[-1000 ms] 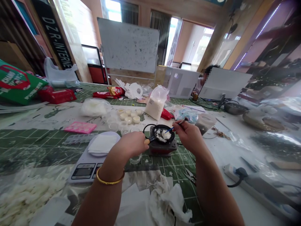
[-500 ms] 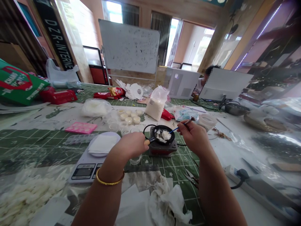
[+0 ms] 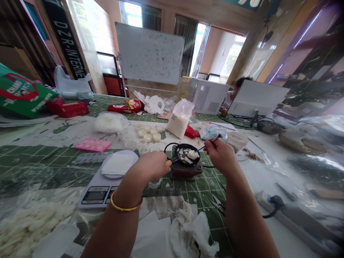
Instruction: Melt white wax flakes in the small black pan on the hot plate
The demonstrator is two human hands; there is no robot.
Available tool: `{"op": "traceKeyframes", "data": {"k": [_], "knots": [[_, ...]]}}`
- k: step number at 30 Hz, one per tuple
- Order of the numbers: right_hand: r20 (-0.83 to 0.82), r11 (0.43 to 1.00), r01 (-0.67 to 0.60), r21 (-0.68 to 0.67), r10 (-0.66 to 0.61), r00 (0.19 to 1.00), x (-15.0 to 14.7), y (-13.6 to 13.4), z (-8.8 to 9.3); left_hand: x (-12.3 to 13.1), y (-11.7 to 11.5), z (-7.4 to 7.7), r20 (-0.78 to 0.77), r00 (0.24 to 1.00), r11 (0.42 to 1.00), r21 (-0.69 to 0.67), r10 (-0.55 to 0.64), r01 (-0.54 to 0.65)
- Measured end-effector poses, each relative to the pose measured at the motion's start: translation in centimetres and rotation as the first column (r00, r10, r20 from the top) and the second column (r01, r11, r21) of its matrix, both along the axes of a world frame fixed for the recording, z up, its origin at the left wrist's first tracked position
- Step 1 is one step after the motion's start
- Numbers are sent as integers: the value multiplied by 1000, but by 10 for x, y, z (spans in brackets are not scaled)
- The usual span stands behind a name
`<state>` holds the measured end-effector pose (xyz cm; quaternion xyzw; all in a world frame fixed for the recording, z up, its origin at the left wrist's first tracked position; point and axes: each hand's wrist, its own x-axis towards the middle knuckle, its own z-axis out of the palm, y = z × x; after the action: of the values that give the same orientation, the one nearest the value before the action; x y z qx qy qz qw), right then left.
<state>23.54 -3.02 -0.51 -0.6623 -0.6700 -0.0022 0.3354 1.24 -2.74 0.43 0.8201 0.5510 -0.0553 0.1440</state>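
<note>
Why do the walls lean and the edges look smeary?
Head view: wide lens tilts the whiteboard; corners blur, like the white flakes lower left; windows glare white; the pan, the left hand gripping it and the right hand holding the stirrer are sharp.

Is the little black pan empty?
No, white chunks lie in the little black pan that the left hand holds by its handle, while the right hand holds a blue stick to them.

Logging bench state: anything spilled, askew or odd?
Nothing damaged. White flakes lie loose at the table's near left, and a crumpled tissue sits at the near edge. The pan sits on its heater, left hand holding its handle.
</note>
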Motion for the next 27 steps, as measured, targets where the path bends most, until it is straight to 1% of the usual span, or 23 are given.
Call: {"op": "traceKeyframes", "data": {"k": [4, 10, 13, 16, 18, 22, 27], "knots": [[69, 998, -2, -57, 6, 998, -1, 3, -2, 1, 0, 0, -2, 1000, 1000, -17, 6, -6], [42, 996, -45, -80, 49, 998, -2, -2, -1, 0, 0, -1, 3, 1000, 1000, -19, 15, -15], [-58, 998, -69, -12, 68, 996, -4, -9, 2, 0, 0, 1, 1, 1000, 1000, -16, 7, -7], [-155, 991, -111, 74, 122, 980, -8, -13, 3, 1, -1, 2, -9, 1000, 1000, -14, 5, -5], [-136, 987, -145, 62, 152, 979, -12, -13, 2, 1, -1, 2, -7, 1000, 1000, -18, 13, -13], [-16, 986, -166, -11, 165, 986, -18, -13, 3, 1, -1, 2, 3, 1000, 999, -25, 27, -27], [-2, 982, -188, -19, 188, 982, -20, -15, 3, 0, -1, 0, 6, 1000, 1000, -12, 26, -26]]}}
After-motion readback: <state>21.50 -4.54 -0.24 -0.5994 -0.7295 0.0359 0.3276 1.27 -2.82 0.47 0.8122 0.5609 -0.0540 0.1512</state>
